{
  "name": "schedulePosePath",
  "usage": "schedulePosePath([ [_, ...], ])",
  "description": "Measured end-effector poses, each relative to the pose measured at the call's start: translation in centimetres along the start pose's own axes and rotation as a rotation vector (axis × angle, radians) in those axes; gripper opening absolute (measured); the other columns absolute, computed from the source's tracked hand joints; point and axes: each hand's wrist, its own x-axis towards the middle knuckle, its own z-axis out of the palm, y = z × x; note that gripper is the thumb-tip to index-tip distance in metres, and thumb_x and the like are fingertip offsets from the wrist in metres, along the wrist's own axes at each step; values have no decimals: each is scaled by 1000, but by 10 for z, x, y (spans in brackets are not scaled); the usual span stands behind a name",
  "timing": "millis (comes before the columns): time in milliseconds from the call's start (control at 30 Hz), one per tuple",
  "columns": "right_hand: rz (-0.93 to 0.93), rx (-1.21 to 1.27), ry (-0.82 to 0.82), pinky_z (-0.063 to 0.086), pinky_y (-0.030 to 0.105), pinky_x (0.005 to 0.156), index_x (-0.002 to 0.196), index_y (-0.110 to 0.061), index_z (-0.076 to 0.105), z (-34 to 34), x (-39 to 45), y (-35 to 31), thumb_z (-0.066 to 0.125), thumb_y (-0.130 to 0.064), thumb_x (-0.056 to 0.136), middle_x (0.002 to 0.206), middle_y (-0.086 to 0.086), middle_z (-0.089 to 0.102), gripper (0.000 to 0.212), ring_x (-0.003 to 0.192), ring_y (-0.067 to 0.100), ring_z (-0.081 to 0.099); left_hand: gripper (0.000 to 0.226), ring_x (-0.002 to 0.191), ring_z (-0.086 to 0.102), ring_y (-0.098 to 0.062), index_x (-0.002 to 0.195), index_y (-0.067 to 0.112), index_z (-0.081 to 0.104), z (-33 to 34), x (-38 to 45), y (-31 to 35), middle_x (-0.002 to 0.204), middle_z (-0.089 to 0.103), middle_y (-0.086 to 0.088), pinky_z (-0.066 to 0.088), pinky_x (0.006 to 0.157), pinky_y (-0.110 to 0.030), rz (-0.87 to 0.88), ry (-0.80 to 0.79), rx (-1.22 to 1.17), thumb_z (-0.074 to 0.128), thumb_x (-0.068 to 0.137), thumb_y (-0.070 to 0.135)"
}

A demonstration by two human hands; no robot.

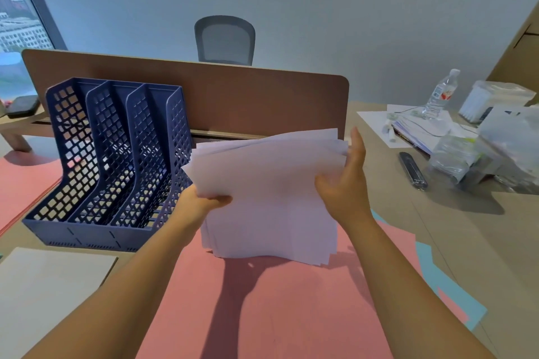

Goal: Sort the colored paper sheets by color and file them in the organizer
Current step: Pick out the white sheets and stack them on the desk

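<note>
We note left hand (201, 201) pinching the white sheet stack (268, 198) at its left edge; right hand (347, 181) grips its right side, fingers loosely spread. Stack held above pink sheets (262, 300), beside the blue organizer (116, 160).

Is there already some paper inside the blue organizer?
No, all three slots of the blue organizer are empty; the white stack is held in both hands beside it.
</note>
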Motion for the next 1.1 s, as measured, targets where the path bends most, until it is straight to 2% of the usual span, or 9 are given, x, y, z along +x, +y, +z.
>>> schedulePosePath([
  [100, -219, -147, 40, 34, 9, 86, 130, -43, 7, -4, 4, -8, 58, 6, 80, 131, -9, 30, 87, 114, -1, 32, 38, 86, 59, -20, 86, 14, 63, 2, 4, 3, 89, 64, -3, 48, 84, -36, 0, -41, 6, 73, 53, 0],
  [200, -299, -318, 13, 36, 6, 64, 136, -39, 15, -7, 8, -6, 57, 3, 81, 121, -6, 31, 81, 99, 3, 36, 37, 100, 57, -31, 103, 5, 60, 3, 9, 3, 94, 63, -7, 46, 95, -46, -5, -47, 13, 69, 70, -9],
  [267, -288, -350, 25, 38, 4, 75, 139, -20, 37, -8, 10, -3, 59, 3, 81, 128, 6, 38, 65, 109, 14, 44, 34, 100, 56, -31, 105, 4, 58, 3, 13, 1, 93, 63, -5, 44, 97, -47, -1, -46, 22, 63, 76, -12],
  [367, -316, -327, 107, 28, 0, 87, 117, 1, 53, -9, 11, 2, 63, 2, 77, 122, 22, 47, 42, 114, 32, 48, 36, 103, 56, -32, 109, 3, 57, 2, 16, -3, 96, 63, -8, 44, 99, -50, -2, -36, 36, 63, 76, -11],
  [567, -312, -289, 137, 25, -12, 83, 113, 0, 56, -11, 14, 8, 68, -3, 76, 122, 20, 49, 39, 114, 19, 43, 44, 108, 55, -34, 120, -2, 54, 1, 24, -7, 111, 60, -16, 42, 101, -52, -4, -33, 25, 62, 78, -9],
  [733, -15, 75, 171, 47, 11, 78, 119, -8, 42, -15, 15, 5, 75, -7, 73, 101, -14, 46, 57, 90, 6, 53, 38, 107, 56, -33, 117, -3, 56, 1, 30, -15, 107, 61, -13, 43, 100, -47, -7, -16, 22, 63, 79, -7],
  [867, 343, 460, -73, 48, 12, 49, 105, -14, 52, -20, 17, 25, 78, -9, 66, 85, -6, 68, 48, 61, 2, 66, 26, 99, 57, -30, 108, 2, 61, 1, 35, -19, 92, 65, -4, 44, 97, -43, -26, 1, -21, 61, 82, -1],
  [967, 528, 482, -232, 50, 13, 51, 91, -9, 64, -13, 5, 58, 73, -3, 71, 64, -10, 72, 23, 56, 1, 67, 12, 86, 61, -20, 87, 10, 64, 0, 37, -25, 76, 71, 7, 47, 85, -36, -44, -33, -52, 65, 80, 1],
  [1100, 632, 504, -236, 53, 20, 57, 77, -9, 67, 7, -13, 84, 74, 0, 58, 59, -7, 70, 22, 54, 4, 66, 32, 71, 68, -6, 82, 15, 65, 6, 37, -40, 65, 72, 14, 48, 73, -25, -66, -101, -110, 75, 55, 3],
])
